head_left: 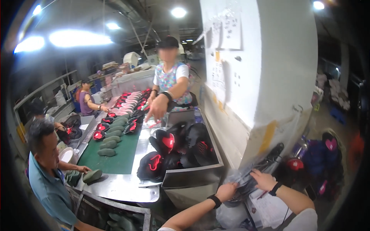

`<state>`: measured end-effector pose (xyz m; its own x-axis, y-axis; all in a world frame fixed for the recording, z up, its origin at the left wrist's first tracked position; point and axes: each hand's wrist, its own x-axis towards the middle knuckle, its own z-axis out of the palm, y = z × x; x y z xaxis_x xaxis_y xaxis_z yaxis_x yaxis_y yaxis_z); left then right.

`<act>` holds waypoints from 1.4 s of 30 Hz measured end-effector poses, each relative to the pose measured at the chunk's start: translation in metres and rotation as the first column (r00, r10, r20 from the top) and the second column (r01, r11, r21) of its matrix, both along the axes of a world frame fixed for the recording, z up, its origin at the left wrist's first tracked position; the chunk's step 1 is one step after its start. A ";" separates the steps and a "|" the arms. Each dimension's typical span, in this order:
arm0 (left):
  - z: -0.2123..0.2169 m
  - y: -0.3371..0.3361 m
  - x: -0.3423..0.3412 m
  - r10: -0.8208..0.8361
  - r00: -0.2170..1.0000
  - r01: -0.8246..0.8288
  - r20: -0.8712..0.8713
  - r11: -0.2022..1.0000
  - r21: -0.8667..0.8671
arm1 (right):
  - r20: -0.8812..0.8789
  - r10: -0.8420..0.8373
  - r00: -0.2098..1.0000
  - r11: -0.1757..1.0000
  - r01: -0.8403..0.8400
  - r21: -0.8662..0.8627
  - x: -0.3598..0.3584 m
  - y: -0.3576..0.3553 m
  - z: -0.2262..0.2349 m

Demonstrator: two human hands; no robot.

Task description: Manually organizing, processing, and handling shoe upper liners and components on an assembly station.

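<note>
At the lower right, beside the pillar, my left hand [226, 191] is closed on the near edge of a grey translucent plastic bag [243, 183]. My right hand [263, 180] grips the same bag from the other side, fingers bent over it. Long black strips [271, 155] stick out above the bag and lean against the pillar; what they are I cannot make out. Below my hands lies a white written sheet [266, 208], with a pale plastic bag [230, 215] to its left.
A metal bin [192, 175] of black shoe uppers with red parts stands left of the white pillar [287, 57]. Beyond it, a green conveyor belt [125, 156] carries green soles. Co-workers stand along it; one reaches an arm [175, 89] over the line, another holds a green sole [92, 176].
</note>
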<state>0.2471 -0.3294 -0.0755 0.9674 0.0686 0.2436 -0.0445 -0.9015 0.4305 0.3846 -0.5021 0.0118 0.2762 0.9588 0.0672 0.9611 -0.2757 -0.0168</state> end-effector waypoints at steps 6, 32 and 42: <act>0.018 0.013 -0.015 0.094 0.992 -0.092 0.080 0.995 -0.028 | 0.407 0.039 0.913 0.989 -0.093 0.116 0.005 0.021 -0.022; 0.108 -0.016 -0.082 -0.117 0.882 -0.060 0.456 0.933 0.355 | -0.179 0.340 0.923 0.508 -0.341 -0.791 -0.006 0.072 0.055; 0.115 -0.006 -0.094 -0.021 0.841 -0.061 0.540 0.989 0.133 | -0.218 0.170 0.961 0.958 -0.213 -0.191 -0.035 0.047 0.072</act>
<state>0.1527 -0.3350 0.0395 0.6790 0.0127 0.7340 -0.2134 -0.9533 0.2139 0.3497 -0.4550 0.0835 0.0735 0.9811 -0.1788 0.9794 -0.1049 -0.1728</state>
